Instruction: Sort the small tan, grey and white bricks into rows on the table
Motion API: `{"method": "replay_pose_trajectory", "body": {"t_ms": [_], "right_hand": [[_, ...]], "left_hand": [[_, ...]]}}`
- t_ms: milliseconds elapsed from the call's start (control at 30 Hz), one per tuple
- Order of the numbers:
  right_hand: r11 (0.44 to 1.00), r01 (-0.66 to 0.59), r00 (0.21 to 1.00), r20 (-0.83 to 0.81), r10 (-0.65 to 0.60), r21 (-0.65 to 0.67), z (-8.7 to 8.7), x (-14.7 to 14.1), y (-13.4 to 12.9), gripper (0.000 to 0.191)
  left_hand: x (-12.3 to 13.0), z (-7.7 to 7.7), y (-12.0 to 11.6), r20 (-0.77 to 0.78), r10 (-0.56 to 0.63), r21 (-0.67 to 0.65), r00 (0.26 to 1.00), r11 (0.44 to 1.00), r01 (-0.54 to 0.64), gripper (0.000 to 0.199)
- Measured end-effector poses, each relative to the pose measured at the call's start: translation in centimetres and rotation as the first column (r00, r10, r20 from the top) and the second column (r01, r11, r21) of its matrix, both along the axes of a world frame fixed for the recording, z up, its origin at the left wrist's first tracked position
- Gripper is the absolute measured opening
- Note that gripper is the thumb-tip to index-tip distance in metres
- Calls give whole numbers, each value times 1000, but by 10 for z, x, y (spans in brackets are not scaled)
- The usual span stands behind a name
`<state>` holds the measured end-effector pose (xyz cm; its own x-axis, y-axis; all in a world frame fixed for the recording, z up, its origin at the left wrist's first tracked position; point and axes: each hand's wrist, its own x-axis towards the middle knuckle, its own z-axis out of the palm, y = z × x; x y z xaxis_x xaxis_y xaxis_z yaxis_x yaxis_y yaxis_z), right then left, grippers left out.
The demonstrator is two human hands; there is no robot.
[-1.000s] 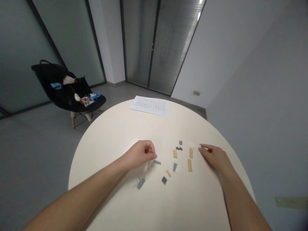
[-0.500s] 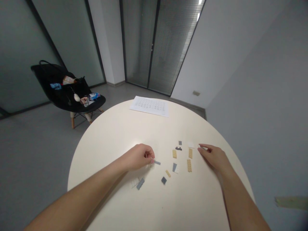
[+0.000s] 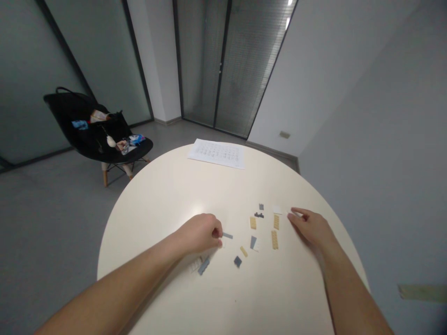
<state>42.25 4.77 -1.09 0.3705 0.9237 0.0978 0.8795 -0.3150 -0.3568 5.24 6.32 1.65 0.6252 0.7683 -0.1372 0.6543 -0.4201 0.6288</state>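
Note:
My left hand [image 3: 202,233] is low over the table, its thumb and curled forefinger apart, with no held piece visible. A thin grey brick plate [image 3: 227,236] lies just right of its fingertips. Below its wrist are a long grey brick piece [image 3: 204,266] and some clear or white studded pieces [image 3: 196,265]. My right hand [image 3: 310,226] rests at the right, thumb and forefinger slightly apart around a small gap. A faint white bit touches or lies near its fingertips. Closest to it are a white flat piece [image 3: 277,210] and two tan studded plates [image 3: 276,222].
Between the hands lie a yellow plate [image 3: 253,223], a dark grey square [image 3: 238,261], a small tan strip [image 3: 243,251] and grey wedge pieces [image 3: 253,242]. Printed paper [image 3: 217,153] lies at the far edge of the round table [image 3: 167,186]. A black chair [image 3: 101,125] holds belongings.
My left hand has shifted slightly left and its thumb and forefinger have parted. My right thumb and forefinger have spread a little, with the hand otherwise nearly still.

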Motion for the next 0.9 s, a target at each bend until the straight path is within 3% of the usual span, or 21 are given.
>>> {"method": "replay_pose_trajectory", "body": {"t_ms": [367, 567, 667, 767, 900], "right_hand": [[976, -32, 998, -42, 43, 216, 24, -22, -12, 47], [935, -199, 968, -89, 234, 292, 28, -54, -18, 43], [890, -380, 894, -147, 423, 250, 29, -83, -23, 36], [800, -577, 779, -184, 600, 163, 30, -114, -30, 30], [696, -714, 655, -277, 703, 75, 32, -143, -37, 26]], "left_hand": [[-3, 3, -1, -20, -100, 21, 995, 995, 100, 14], [-2, 6, -2, 0, -83, -13, 997, 996, 83, 11], [-2, 7, -4, 34, -79, -54, 996, 995, 81, 8], [-1, 4, -5, 110, -63, -150, 992, 985, 79, 8], [2, -3, -6, 274, -9, -223, 962, 972, 72, 16]]}}
